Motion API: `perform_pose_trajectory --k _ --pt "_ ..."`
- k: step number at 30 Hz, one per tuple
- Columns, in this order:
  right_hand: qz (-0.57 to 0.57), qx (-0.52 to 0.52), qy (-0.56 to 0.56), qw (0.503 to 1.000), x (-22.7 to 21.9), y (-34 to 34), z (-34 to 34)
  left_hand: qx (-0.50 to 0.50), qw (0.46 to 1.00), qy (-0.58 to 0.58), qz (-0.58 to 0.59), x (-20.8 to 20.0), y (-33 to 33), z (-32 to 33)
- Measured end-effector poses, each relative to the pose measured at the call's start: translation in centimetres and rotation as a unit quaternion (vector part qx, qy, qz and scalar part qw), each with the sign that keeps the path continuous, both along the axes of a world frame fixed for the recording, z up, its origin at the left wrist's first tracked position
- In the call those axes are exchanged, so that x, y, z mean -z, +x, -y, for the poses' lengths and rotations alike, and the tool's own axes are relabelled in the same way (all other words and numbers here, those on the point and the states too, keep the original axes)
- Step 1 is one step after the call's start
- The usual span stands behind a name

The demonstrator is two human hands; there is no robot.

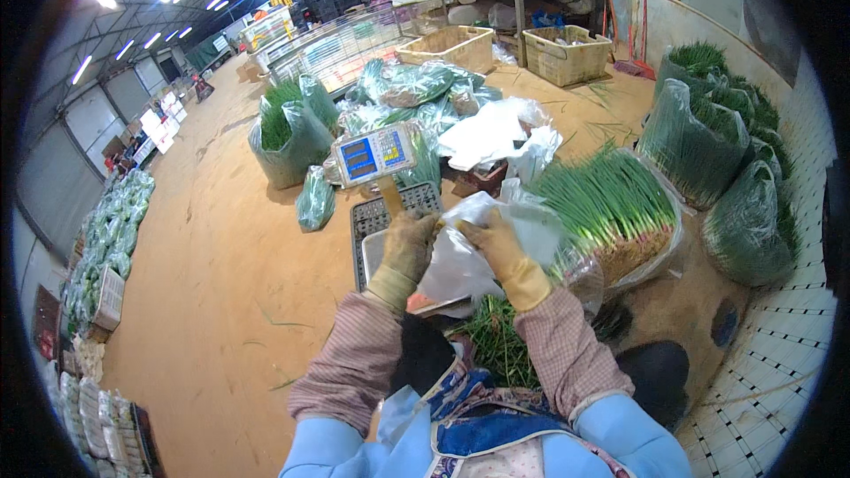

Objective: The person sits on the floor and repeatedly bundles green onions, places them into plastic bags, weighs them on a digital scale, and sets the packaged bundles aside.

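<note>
1. Left hand (408, 246): gloved fingers seemingly pinched on the plastic bag (462, 271)'s edge.
2. Plastic bag: stretched between the hands; opening it seems the step in hand.
3. Right hand (498, 250): gloved fingers clamped on the bag; parting its mouth seems called for next.
4. Green onions (609, 199): near, beyond the right hand.

Passage open left of left hand (407, 252) over floor (212, 274); scale display (374, 156) blocks ahead, green onions (609, 204) right.
</note>
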State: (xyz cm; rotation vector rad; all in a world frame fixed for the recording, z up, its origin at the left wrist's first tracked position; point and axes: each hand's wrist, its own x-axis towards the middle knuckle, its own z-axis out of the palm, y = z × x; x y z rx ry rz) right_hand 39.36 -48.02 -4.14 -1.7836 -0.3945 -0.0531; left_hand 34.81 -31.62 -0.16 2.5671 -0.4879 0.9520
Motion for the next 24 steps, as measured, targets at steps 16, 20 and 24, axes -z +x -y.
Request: perform_pose_trajectory --k 16,20,24 --pt "0.079 0.084 -0.249 0.962 13.1 4.8 1.7 0.189 0.565 -0.774 -0.215 6.9 2.2 0.0" --pt "-0.145 0.167 -0.281 0.934 14.1 9.1 7.9 0.266 0.471 -0.822 -0.181 -1.6 -2.7 -6.2" --pt "-0.291 0.104 0.304 0.901 10.6 11.4 8.9 -0.011 0.835 -0.537 -0.118 2.7 -1.3 -10.9"
